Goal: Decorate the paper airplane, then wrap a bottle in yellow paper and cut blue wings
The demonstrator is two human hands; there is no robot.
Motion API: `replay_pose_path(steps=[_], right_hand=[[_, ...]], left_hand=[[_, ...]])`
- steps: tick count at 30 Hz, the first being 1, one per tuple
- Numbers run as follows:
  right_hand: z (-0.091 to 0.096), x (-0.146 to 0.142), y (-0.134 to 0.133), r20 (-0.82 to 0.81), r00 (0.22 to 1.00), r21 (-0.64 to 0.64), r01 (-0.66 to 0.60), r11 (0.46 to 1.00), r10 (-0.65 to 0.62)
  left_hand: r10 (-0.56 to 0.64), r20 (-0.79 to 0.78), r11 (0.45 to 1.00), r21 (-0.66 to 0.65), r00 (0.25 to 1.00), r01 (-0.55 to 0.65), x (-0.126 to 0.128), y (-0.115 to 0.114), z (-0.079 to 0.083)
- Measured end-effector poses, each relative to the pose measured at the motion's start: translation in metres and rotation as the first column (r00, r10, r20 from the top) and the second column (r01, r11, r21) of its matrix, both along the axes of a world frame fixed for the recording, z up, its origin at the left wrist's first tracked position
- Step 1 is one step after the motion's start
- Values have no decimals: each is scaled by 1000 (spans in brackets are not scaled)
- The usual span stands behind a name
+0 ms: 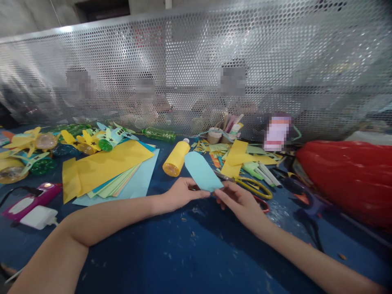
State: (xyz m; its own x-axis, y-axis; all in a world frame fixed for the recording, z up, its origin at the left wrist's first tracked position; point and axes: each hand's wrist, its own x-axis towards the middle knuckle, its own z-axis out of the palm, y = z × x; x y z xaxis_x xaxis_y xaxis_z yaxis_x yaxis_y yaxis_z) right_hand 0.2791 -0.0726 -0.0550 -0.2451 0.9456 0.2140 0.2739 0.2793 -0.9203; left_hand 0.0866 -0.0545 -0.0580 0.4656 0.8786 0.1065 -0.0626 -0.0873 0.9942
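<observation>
A light blue paper cutout [202, 170] with one rounded end is held up over the table between my two hands. My left hand [183, 194] pinches its lower left edge with thumb and fingers. At the lower right corner, my right hand [240, 203] grips the same piece. Just beyond the paper a plastic bottle wrapped in yellow paper [177, 157] lies on its side. Yellow-handled scissors [255, 185] rest behind my right hand, and red scissor handles [263, 205] show partly beside my wrist.
Coloured paper sheets [113, 165] are stacked at left, near decorated bottle crafts [82, 141] and a purple power strip [36, 200]. Paper scraps [235, 157], markers [269, 174], a glue gun [309, 200] and a red bag [346, 179] lie right. A perforated metal screen [190, 69] stands behind.
</observation>
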Motion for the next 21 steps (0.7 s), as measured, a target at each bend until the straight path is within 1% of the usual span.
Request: replay_pose_path(steps=[4,13,17,21], right_hand=[[0,-1,2,53,998,-30,-16,999,17],[0,-1,1,80,997,15,5,1000,-7],[2,-2,-1,75,997,30,26,999,-29],[2,0,0,66,998,36,18,999,-20]], left_hand=[[-34,10,999,22,999,34,0,0,-1],[-18,-34,999,27,999,19,0,4,-6],[-37,0,999,20,999,37,1,2,-4],[-35,21,999,24,999,34,1,0,1]])
